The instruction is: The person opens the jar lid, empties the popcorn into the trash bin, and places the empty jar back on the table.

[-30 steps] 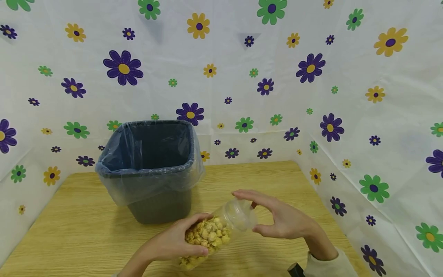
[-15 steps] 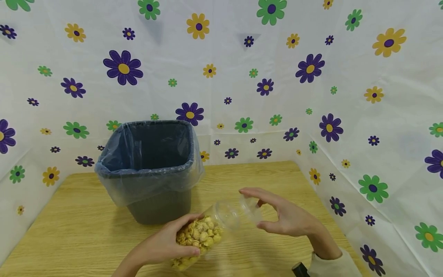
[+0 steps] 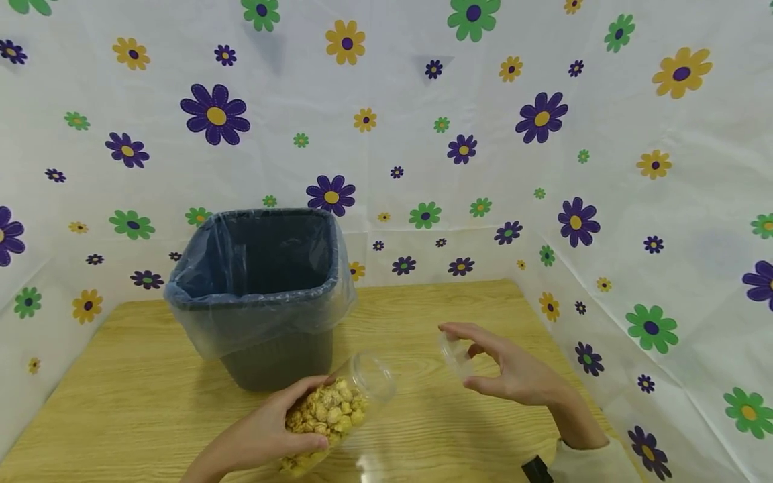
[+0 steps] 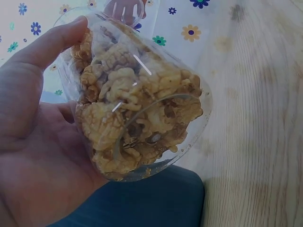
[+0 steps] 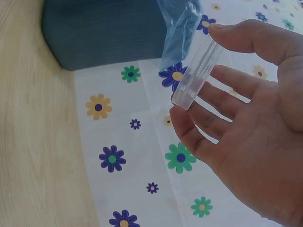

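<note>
A clear plastic jar (image 3: 329,409) of caramel popcorn lies tilted in my left hand (image 3: 266,429), its uncovered mouth pointing up and to the right. In the left wrist view the thumb and fingers wrap the jar, and popcorn (image 4: 137,109) presses against the clear base. My right hand (image 3: 513,369) pinches a clear round lid (image 3: 454,355) by its rim between thumb and fingers, apart from the jar. Seen edge-on in the right wrist view, the lid (image 5: 196,73) sits between thumb and fingertips.
A dark bin (image 3: 278,355) with a translucent bag (image 3: 260,305) folded over its rim stands behind the left hand on the wooden table (image 3: 410,322). A white flowered cloth (image 3: 410,168) hangs at the back and sides.
The lid has come off the jar. My right hand has moved right with it, while my left hand has drawn the jar left and slightly down.
</note>
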{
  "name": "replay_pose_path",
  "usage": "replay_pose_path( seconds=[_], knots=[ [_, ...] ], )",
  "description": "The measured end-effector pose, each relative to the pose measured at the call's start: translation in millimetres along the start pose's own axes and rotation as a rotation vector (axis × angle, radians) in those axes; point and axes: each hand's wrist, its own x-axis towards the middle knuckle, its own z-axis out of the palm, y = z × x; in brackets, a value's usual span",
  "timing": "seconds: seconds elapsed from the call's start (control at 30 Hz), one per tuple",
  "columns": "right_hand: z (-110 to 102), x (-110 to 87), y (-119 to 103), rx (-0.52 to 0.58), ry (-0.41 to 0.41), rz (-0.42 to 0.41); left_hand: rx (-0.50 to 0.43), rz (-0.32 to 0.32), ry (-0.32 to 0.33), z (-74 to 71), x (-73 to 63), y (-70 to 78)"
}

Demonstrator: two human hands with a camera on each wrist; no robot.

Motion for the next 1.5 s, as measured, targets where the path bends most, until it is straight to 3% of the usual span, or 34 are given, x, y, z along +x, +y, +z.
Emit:
replay_pose_path(
  seconds=[0.43,0.83,1.5],
  knots=[
    [-2.1,-13.0,6.3,-0.115,0.087,0.107,0.041,-0.016,0.048,-7.5,-11.0,-7.6],
    [-5.1,-16.5,13.6,-0.214,0.165,0.280,0.078,-0.068,0.077,-14.0,-22.8,-14.7],
    [0.8,-27.9,48.8,-0.234,0.174,0.498,0.088,-0.046,0.117,-20.2,-37.4,-22.0]
  ],
)
